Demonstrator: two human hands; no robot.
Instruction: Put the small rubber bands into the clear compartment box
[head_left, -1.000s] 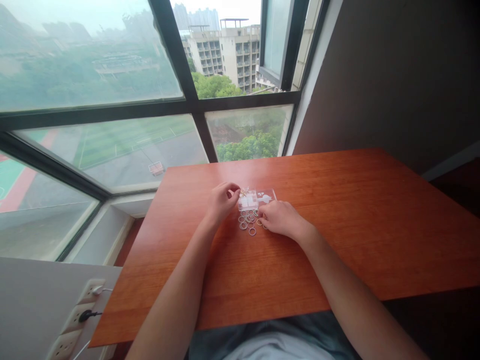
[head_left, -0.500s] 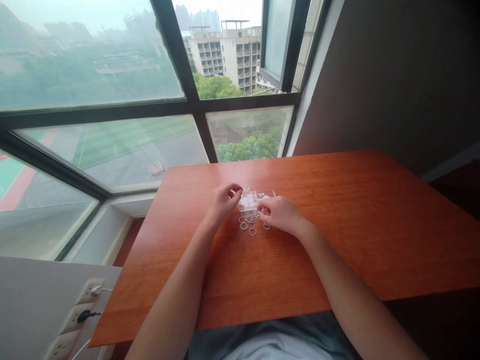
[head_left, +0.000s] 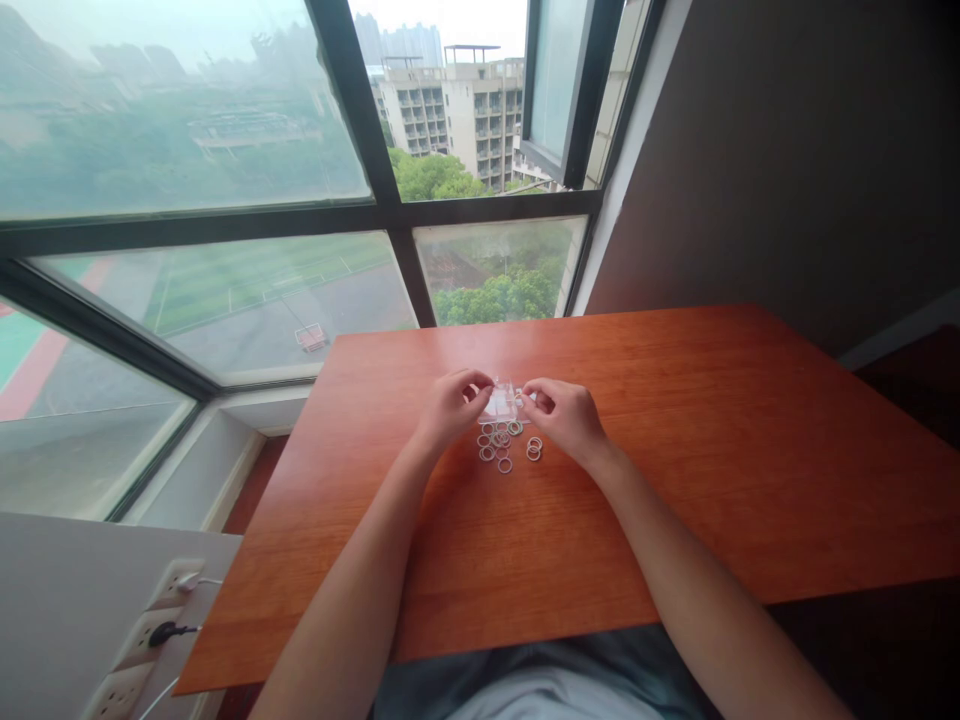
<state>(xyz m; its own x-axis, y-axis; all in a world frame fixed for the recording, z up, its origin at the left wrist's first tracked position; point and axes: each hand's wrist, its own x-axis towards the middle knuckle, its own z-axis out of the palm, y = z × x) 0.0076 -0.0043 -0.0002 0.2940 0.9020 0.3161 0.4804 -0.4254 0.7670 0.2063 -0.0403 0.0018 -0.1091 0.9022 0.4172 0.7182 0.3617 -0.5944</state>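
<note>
A small clear plastic box (head_left: 498, 406) with dividers lies on the wooden table between my hands. My left hand (head_left: 456, 408) is at the box's left edge, thumb and fingers pinched together; what is between them is too small to make out. Over the right part of the box, my right hand (head_left: 568, 415) also pinches, and its fingertips hide anything they hold. On the near side of the box lies a cluster of pale rings (head_left: 505, 465), several overlapping. A separate pair of rings (head_left: 534, 448) lies just below my right hand.
The reddish-brown table (head_left: 712, 450) extends well to both sides. Dark-framed windows (head_left: 397, 215) rise behind its far edge, with one pane swung outward. Wall sockets (head_left: 154, 635) with plugs and cables are at the lower left, beside the table's edge.
My right hand has moved up and away from the rings to the box, uncovering rings beneath it. My left hand has shifted slightly right, still pinched.
</note>
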